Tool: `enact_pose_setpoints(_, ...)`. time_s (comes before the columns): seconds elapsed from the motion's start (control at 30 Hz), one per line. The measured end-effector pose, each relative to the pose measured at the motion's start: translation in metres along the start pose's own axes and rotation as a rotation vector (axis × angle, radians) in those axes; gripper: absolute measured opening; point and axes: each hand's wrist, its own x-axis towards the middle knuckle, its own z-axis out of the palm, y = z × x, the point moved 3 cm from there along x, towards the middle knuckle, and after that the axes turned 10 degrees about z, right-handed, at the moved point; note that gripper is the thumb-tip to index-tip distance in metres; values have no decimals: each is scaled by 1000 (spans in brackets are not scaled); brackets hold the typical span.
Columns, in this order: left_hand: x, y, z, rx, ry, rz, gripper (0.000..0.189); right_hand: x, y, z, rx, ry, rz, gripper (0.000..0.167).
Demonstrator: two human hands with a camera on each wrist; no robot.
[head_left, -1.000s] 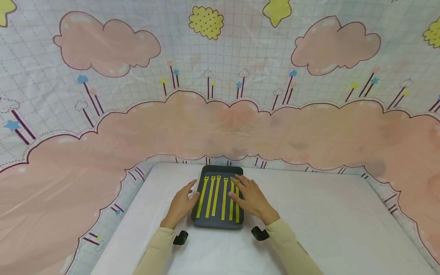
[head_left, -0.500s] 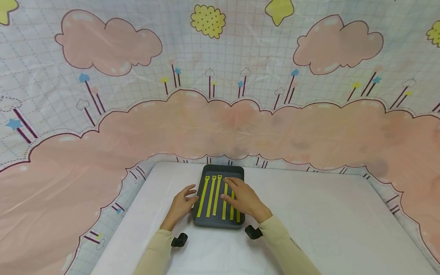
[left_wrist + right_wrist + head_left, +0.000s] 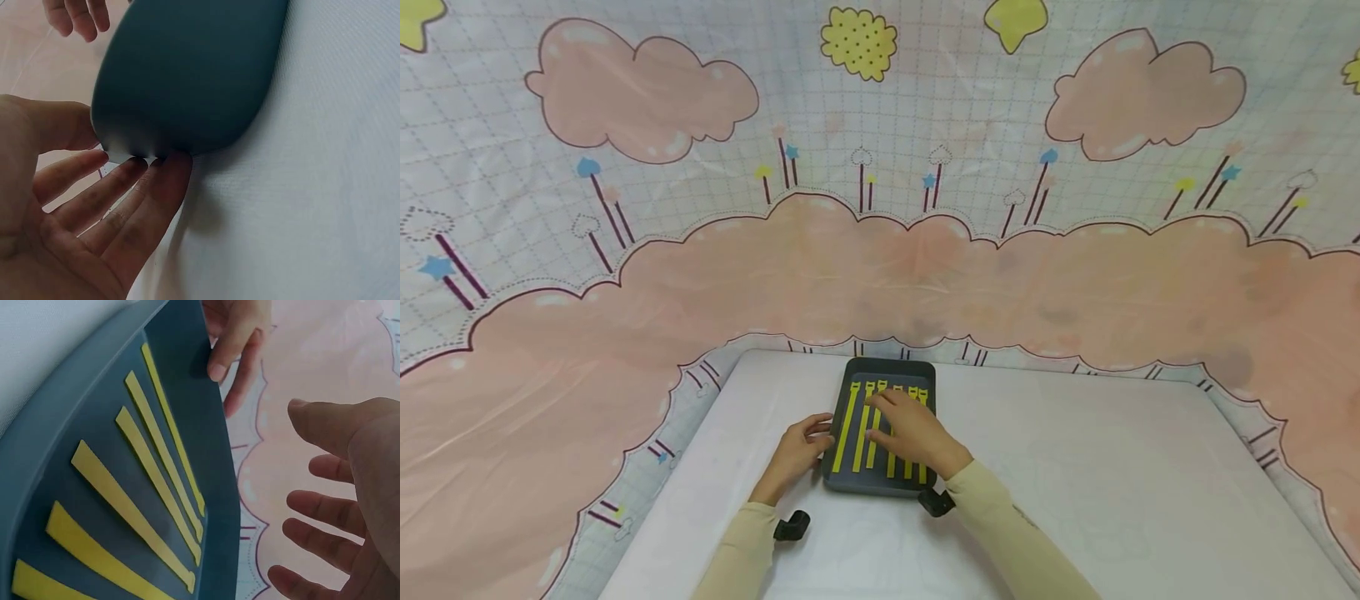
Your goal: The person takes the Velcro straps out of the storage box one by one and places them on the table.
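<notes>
- Beige long sleeves (image 3: 737,546), bottom of the frame
- Left hand (image 3: 796,450), lower centre, pinching the side of a dark grey-blue rectangular tray (image 3: 887,367)
- Right hand (image 3: 917,429), fingers loosely spread, holding nothing, above the tray
- Six flat yellow strips (image 3: 847,427) inside the tray
- Pink-clouded white sheet (image 3: 925,267) across the top

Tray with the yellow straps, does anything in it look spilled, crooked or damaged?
Nothing stands out. Six straps lie apart in the tray, all facing one way, slightly fanned, no tear or spill showing. In the head view the right hand hides parts of some.
</notes>
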Motion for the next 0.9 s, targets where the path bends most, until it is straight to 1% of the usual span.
enact_pose_setpoints(0.17, -1, 0, 0, -19, -5, -4, 45, 6, -5, 2, -34, -3, -54, 52)
enact_pose_setpoints(0.37, 1, 2, -1, -29, -4, -2, 45, 17, -9, -1, -74, -27, -91, 51)
enact_pose_setpoints(0.5, 2, 1, 0, -37, 0, -3, 44, 25, -11, 0, -87, -24, -122, 47)
enact_pose_setpoints(0.63, 2, -1, 1, -36, -2, -6, 45, 33, -13, 3, -84, -45, -122, 46)
enact_pose_setpoints(0.8, 1, -2, 1, -24, -11, -14, 45, 43, -14, 9, -132, -67, -118, 46)
enact_pose_setpoints(0.9, 1, -2, 1, -15, -14, -5, 45, 48, -13, 13, -150, -70, -110, 44)
